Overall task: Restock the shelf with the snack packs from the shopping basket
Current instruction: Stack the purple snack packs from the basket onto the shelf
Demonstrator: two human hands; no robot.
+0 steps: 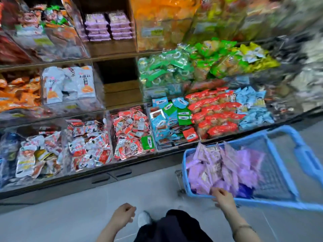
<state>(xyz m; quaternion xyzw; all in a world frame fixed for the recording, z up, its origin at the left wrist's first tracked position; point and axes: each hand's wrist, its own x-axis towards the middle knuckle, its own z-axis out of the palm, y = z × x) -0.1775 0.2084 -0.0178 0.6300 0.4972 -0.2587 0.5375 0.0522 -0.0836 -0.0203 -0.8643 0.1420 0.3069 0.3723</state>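
Observation:
A blue shopping basket (286, 135) stands on the floor at the lower right, holding several purple snack packs (220, 165). My right hand (224, 199) is at the basket's near rim, fingers curled over it beside the packs and thumb outside. My left hand (123, 216) hangs over the floor to the left, loosely curled and holding nothing. Stacks of matching purple packs (108, 27) sit on the upper shelf. Below them is a wooden compartment (120, 84) with nothing in it.
Clear bins of red, white, green and blue snack packs (131, 131) fill the shelves in front. Orange bags (157, 20) stand at the upper right. Grey floor (70, 215) lies between me and the shelf base. The picture is blurred towards the right.

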